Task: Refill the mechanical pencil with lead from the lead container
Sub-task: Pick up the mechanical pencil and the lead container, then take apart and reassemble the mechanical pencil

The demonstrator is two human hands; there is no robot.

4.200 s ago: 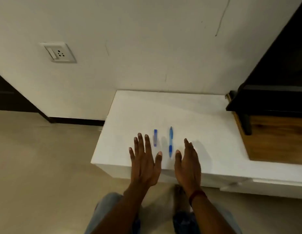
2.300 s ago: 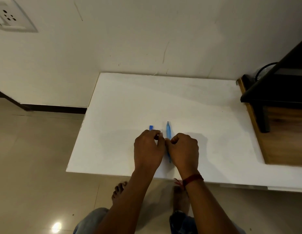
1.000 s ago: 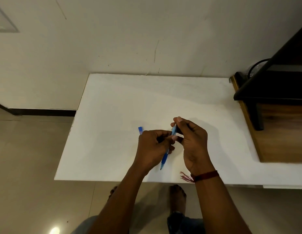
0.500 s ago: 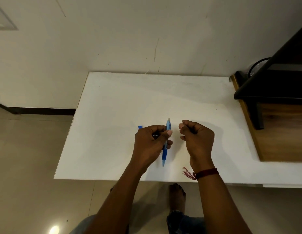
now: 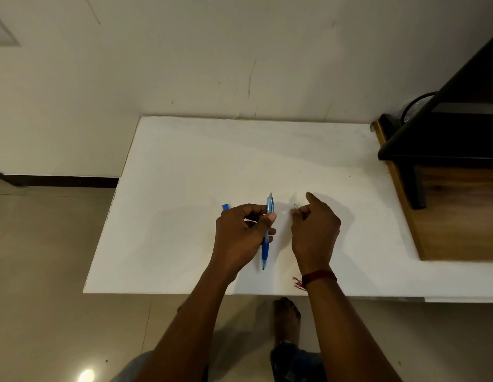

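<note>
Holding blue mechanical pencil [image 5: 267, 235] above white bench [image 5: 171, 216], left hand [image 5: 241, 238] grasping barrel; right hand [image 5: 315, 230] pinching small clear cap [image 5: 295, 206]. Lead container [image 5: 225, 207] lying behind left hand. Best parked nearby, pencil kept upright.

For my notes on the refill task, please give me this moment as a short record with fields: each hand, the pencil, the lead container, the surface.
left hand: holds the blue mechanical pencil by its middle, over the table
right hand: pinches a small clear piece, probably the pencil's cap
pencil tip: points toward the person
blue lead container: on the table, mostly hidden behind the left hand
surface: white table against the wall
</note>
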